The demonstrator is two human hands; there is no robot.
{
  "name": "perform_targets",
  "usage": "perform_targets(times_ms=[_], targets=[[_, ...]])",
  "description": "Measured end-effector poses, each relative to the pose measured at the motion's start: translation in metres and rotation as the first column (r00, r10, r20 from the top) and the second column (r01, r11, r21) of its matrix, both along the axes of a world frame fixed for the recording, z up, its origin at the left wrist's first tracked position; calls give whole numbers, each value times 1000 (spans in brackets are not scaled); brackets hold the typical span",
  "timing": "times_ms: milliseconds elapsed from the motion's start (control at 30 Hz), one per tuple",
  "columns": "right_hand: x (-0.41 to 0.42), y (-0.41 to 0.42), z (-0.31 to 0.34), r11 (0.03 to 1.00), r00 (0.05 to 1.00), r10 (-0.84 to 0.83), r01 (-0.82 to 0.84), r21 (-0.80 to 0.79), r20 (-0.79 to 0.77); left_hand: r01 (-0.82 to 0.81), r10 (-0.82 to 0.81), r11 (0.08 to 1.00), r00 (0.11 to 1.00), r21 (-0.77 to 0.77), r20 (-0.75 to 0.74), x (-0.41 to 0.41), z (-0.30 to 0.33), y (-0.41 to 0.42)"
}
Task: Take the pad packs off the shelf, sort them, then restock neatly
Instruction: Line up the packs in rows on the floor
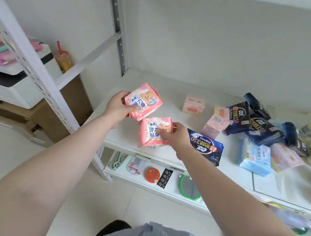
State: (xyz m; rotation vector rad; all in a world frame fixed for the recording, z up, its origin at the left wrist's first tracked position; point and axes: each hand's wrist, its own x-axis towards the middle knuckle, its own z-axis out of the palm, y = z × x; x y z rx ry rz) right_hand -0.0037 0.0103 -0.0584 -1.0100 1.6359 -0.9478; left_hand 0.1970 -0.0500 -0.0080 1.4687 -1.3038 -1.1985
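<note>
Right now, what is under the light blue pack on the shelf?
The light blue pack lies on the white shelf, its right edge overlapping a pale pink pack. Anything else beneath is covered.

You have two pink bear-print packs, one in your left hand [116,107] at [144,102] and one under your right hand [178,134] at [152,132]. To the right of your hands I count about four dark navy packs, the nearest [205,147] just beside your right hand and three more [239,117] [263,129] [256,105] farther off, though that heap overlaps and the count is unsure. There are also three pale pink packs [193,105] [216,122] [285,157] and one light blue pack [256,157], all right of your hands.
</note>
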Motion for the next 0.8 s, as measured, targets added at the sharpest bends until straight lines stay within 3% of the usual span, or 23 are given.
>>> perform_targets(times_ms=[267, 400, 800], targets=[[7, 120, -12, 1000, 996, -1, -2, -24, -91, 287, -287, 958, 954, 18, 90, 12, -9, 92], [18, 213, -34, 996, 996, -82, 84, 42, -37, 366, -374, 927, 915, 75, 154, 12, -38, 160], [-16, 464, -78, 927, 980, -194, 196, 318, -39, 545, -606, 764, 790, 344, 96, -52, -99, 374]])
